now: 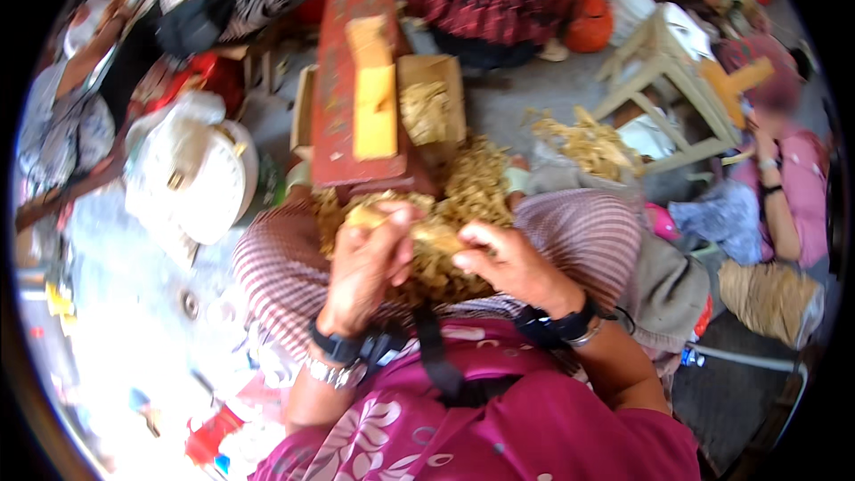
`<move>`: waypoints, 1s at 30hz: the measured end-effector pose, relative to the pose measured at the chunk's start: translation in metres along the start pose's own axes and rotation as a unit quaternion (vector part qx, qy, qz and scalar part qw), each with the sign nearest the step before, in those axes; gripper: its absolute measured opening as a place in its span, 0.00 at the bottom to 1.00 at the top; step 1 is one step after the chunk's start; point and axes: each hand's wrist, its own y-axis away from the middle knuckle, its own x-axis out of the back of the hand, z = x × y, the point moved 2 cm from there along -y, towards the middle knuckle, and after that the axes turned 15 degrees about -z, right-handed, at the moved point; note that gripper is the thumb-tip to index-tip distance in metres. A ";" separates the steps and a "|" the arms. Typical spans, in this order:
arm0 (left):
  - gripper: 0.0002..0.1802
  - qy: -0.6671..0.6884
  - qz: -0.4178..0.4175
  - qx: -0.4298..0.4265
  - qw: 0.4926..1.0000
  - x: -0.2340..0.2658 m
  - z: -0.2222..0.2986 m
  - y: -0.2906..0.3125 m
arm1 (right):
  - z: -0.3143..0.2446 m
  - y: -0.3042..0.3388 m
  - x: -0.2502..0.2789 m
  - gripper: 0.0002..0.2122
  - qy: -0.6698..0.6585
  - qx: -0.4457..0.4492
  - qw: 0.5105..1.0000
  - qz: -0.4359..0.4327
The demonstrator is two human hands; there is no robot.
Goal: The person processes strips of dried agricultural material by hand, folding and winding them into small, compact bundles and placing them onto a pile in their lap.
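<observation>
Above my lap, my left hand (370, 258) is closed on a crumpled yellow-brown piece of dried leaf (436, 237), part of which pokes out past its fingers. My right hand (509, 260) pinches the leaf's other end between thumb and fingers. Motion blur hides the leaf's finer shape. Beneath both hands lies a loose heap of similar dried leaf (481, 180), spread between my legs. Just beyond them stands a low red wooden bench (334, 62), with a yellow wooden board (375, 116) on top.
A cardboard box (452, 93) of leaf sits by the bench. Left is a white bucket (227, 183) with plastic over it. More leaf (592, 144) fills a sack at right, near a beige stool (659, 93). A person in pink (806, 187) sits far right; others sit beyond the bench.
</observation>
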 end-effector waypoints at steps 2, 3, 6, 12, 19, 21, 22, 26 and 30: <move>0.09 0.013 -0.027 -0.017 0.999 0.004 -0.006 -0.008 | -0.019 -0.006 0.001 0.12 -0.101 -0.104 0.988 -0.050; 0.08 0.001 -0.020 -0.008 1.000 0.004 -0.006 -0.009 | -0.023 -0.010 -0.002 0.11 -0.128 -0.108 0.985 -0.050; 0.05 0.039 -0.002 -0.019 0.999 0.015 -0.002 -0.008 | -0.016 -0.028 -0.004 0.12 0.046 0.030 0.998 -0.010; 0.03 0.089 -0.008 -0.080 0.993 0.030 0.024 -0.012 | -0.041 -0.037 0.013 0.12 0.069 0.077 0.995 -0.004; 0.05 -0.054 0.036 -0.152 0.986 0.036 0.090 -0.070 | -0.086 -0.109 0.072 0.12 0.300 0.156 0.938 0.081; 0.05 -0.068 0.035 -0.170 0.982 0.040 0.098 -0.086 | -0.089 -0.125 0.084 0.11 0.363 0.176 0.908 0.107; 0.05 -0.074 0.035 -0.178 0.981 0.042 0.101 -0.093 | -0.088 -0.131 0.088 0.10 0.373 0.181 0.902 0.121; 0.08 -0.206 0.062 -0.157 0.964 0.071 0.085 -0.117 | -0.062 -0.150 0.086 0.09 0.414 0.150 0.887 0.137; 0.13 -0.352 0.125 -0.152 0.915 0.069 0.069 -0.089 | -0.026 -0.134 0.073 0.11 0.315 0.074 0.942 0.088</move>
